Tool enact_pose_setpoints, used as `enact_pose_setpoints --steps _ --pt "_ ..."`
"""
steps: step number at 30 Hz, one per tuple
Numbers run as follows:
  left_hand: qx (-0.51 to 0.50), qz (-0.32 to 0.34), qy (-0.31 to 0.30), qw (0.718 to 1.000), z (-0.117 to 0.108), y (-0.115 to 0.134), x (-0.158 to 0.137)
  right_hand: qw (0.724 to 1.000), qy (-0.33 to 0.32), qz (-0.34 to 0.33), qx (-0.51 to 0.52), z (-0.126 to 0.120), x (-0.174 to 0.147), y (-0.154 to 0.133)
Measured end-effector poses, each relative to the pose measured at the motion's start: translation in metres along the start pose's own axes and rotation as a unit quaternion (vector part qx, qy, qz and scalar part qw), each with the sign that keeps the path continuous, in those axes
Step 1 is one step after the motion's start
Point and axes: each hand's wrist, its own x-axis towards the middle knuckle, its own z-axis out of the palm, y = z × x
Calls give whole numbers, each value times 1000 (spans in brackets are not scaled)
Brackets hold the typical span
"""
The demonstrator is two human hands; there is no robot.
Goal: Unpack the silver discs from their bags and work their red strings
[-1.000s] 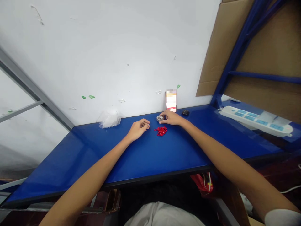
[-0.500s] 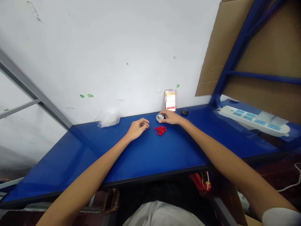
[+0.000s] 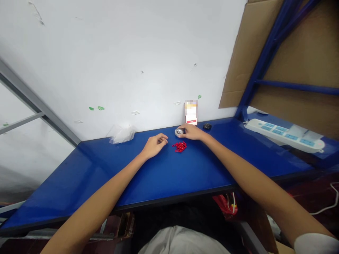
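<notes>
My right hand [image 3: 192, 132] grips a small round silver metal piece [image 3: 179, 132], dish-like with a shiny centre, thumb and fingers around its right side. It is at the back of the blue table [image 3: 169, 176]; whether its base touches the table I cannot tell. Just in front of it lies a small heap of red clip-like pieces [image 3: 180, 146], too small to make out exactly. To the left of the heap, my left hand [image 3: 155, 145] rests by the table surface, fingers loosely curved with a gap to the thumb and nothing visible in them.
A lit phone [image 3: 191, 113] leans on the white wall behind my right hand. Beside it is a small black object [image 3: 207, 126]. A clear plastic bag [image 3: 121, 134] lies at the back left. On the right sits a white power strip [image 3: 284, 134] near a blue frame [image 3: 255, 81].
The whole view has shifted very slightly. Both hands, the silver piece and the red heap keep their places relative to each other.
</notes>
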Motion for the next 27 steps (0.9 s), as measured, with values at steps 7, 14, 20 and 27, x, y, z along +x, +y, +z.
enact_pose_setpoints --steps 7,14,20,27 --pt "20 5 5 1000 0 4 -1 1000 6 0 -4 1 1 1" --pt "12 6 -1 1000 0 2 -1 999 13 27 12 3 0 0" --pt "15 4 1 1000 0 3 -1 999 29 45 2 5 1 1" --pt "22 9 -1 1000 0 5 -2 998 35 45 -8 6 2 3"
